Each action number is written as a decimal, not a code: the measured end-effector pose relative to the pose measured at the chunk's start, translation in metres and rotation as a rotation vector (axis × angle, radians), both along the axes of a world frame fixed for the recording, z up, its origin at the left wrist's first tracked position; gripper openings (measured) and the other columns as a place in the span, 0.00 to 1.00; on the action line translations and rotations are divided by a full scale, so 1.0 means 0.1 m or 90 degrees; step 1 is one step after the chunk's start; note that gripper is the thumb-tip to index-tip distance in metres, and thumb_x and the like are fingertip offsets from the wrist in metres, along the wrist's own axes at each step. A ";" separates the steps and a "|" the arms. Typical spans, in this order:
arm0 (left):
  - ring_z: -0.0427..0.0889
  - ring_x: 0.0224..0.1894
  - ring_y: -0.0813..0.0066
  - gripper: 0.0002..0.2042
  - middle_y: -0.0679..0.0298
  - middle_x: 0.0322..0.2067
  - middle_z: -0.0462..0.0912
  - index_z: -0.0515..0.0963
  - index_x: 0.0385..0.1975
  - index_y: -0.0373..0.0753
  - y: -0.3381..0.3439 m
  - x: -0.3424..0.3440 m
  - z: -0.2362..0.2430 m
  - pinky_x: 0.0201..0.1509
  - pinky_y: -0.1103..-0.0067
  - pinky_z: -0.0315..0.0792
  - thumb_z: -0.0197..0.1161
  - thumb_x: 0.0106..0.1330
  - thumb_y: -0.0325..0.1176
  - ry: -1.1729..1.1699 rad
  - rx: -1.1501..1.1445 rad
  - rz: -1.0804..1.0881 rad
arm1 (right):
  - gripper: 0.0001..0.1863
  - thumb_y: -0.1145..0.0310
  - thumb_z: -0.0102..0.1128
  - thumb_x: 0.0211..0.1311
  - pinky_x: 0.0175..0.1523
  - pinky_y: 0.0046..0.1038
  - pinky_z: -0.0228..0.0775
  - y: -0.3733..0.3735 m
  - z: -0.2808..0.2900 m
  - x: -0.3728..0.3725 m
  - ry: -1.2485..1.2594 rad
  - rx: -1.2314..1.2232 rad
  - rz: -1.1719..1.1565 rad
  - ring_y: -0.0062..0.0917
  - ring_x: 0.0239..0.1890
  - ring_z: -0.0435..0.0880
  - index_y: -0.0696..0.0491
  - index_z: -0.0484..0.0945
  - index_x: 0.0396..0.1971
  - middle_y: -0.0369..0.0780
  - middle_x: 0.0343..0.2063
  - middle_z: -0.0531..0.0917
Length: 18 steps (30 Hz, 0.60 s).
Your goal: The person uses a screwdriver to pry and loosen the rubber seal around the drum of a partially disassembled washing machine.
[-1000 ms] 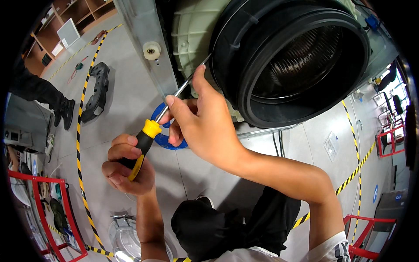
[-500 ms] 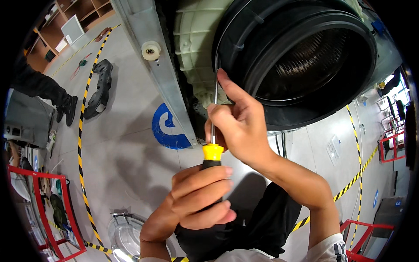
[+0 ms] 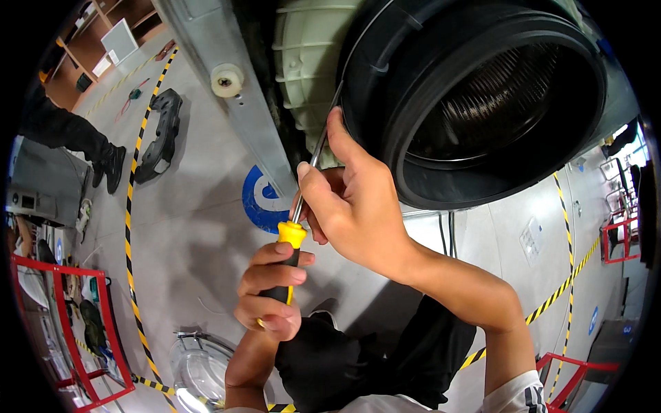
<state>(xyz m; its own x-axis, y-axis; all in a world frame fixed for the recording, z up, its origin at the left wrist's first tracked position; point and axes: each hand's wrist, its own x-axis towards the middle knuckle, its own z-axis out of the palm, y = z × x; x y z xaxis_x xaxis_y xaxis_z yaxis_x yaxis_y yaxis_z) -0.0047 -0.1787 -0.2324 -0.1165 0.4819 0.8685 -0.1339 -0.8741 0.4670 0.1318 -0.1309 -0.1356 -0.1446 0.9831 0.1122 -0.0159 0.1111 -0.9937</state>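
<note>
My left hand is closed round the yellow-and-black handle of a screwdriver. My right hand pinches its metal shaft between thumb and fingers, the index finger stretched along it toward the tip. That tip rests at the left edge of a black rubber door gasket, beside a thin wire ring that runs round it. Behind the gasket is a cream plastic tub, and a ribbed metal drum shows through the opening. Whether the tip sits under the wire is too small to tell.
A grey metal frame post with a white round roller stands left of the tub. On the floor lie a glass washer door and a dark curved part. Another person's leg, striped floor tape and red racks are around.
My left hand has swung the screwdriver handle to the left and slightly up, so the shaft now slants. My right hand has shifted left with it, while the tip stays at the gasket's edge.
</note>
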 end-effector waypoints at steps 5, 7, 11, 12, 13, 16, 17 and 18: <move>0.72 0.54 0.47 0.18 0.50 0.35 0.74 0.67 0.31 0.43 0.04 -0.16 0.03 0.38 0.59 0.84 0.40 0.74 0.50 -0.122 -0.068 -0.043 | 0.40 0.72 0.52 0.69 0.20 0.19 0.64 0.03 0.03 -0.11 -0.011 0.005 0.028 0.14 0.13 0.70 0.66 0.36 0.69 0.39 0.18 0.77; 0.72 0.53 0.46 0.18 0.49 0.36 0.74 0.67 0.31 0.43 0.08 -0.25 0.04 0.38 0.59 0.84 0.40 0.74 0.50 -0.128 -0.072 -0.067 | 0.40 0.72 0.53 0.69 0.20 0.19 0.64 0.01 0.09 -0.13 0.002 -0.019 0.029 0.14 0.14 0.70 0.66 0.36 0.69 0.39 0.19 0.78; 0.71 0.51 0.48 0.15 0.52 0.35 0.73 0.66 0.29 0.44 0.14 -0.35 0.15 0.35 0.62 0.82 0.41 0.73 0.47 -0.081 -0.072 -0.076 | 0.41 0.71 0.55 0.69 0.22 0.19 0.67 0.02 0.09 -0.14 -0.011 -0.015 0.012 0.14 0.16 0.72 0.67 0.37 0.69 0.39 0.21 0.80; 0.70 0.50 0.49 0.14 0.53 0.35 0.73 0.65 0.29 0.45 0.15 -0.37 0.18 0.35 0.64 0.80 0.42 0.72 0.46 -0.062 -0.076 -0.077 | 0.41 0.71 0.55 0.68 0.23 0.19 0.68 0.02 0.08 -0.13 -0.019 -0.006 0.008 0.14 0.16 0.73 0.67 0.37 0.69 0.39 0.22 0.81; 0.71 0.49 0.50 0.14 0.53 0.35 0.73 0.65 0.29 0.45 0.16 -0.38 0.19 0.34 0.63 0.81 0.42 0.72 0.46 -0.038 -0.056 -0.070 | 0.41 0.71 0.55 0.68 0.24 0.19 0.68 0.03 0.07 -0.12 -0.031 0.011 0.009 0.14 0.17 0.74 0.67 0.38 0.69 0.39 0.22 0.81; 0.74 0.45 0.51 0.16 0.52 0.32 0.75 0.66 0.28 0.43 0.18 -0.39 0.23 0.31 0.63 0.82 0.42 0.72 0.46 0.009 -0.014 -0.050 | 0.41 0.71 0.56 0.68 0.26 0.19 0.70 0.04 0.02 -0.10 -0.068 0.056 0.010 0.14 0.20 0.75 0.67 0.38 0.69 0.39 0.24 0.81; 0.76 0.44 0.50 0.18 0.51 0.31 0.76 0.66 0.27 0.41 0.18 -0.40 0.26 0.31 0.63 0.83 0.43 0.73 0.48 0.008 -0.014 -0.044 | 0.41 0.71 0.56 0.68 0.27 0.18 0.70 0.04 0.00 -0.09 -0.079 0.068 0.010 0.14 0.21 0.76 0.67 0.37 0.69 0.40 0.25 0.81; 0.78 0.43 0.50 0.20 0.50 0.30 0.77 0.67 0.27 0.39 0.18 -0.40 0.29 0.31 0.63 0.85 0.44 0.74 0.49 0.007 -0.014 -0.039 | 0.42 0.71 0.55 0.68 0.28 0.18 0.71 0.05 0.00 -0.09 -0.090 0.081 0.010 0.14 0.22 0.76 0.67 0.37 0.69 0.40 0.25 0.81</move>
